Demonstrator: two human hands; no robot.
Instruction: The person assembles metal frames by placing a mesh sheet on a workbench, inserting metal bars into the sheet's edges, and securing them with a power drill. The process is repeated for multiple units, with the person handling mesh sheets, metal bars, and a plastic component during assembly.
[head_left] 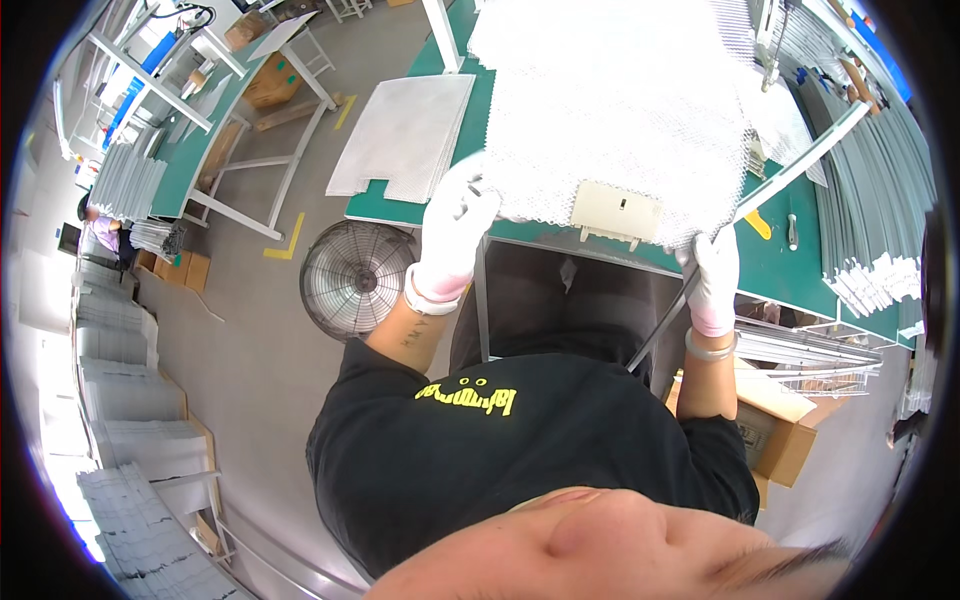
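Observation:
A white mesh panel [610, 110] lies on the green-topped bench in front of me, its far part washed out by glare. On its front edge sits a cream plate [617, 212] with a small dark slot and short tabs. My left hand [457, 225], in a white glove, has curled fingers at the panel's left front edge. My gloved right hand [714, 280] is closed around a thin grey strip [660, 335], which slants down toward my body. The fingertips of that hand meet the panel's right front corner.
White sheets [405, 135] lie left on the bench. At right are a yellow tool [759, 224], a screwdriver [793, 232] and stacked grey strips [870, 190]. A floor fan [358, 280] stands left, cardboard boxes [785, 445] lower right. Another person [105, 232] is far left.

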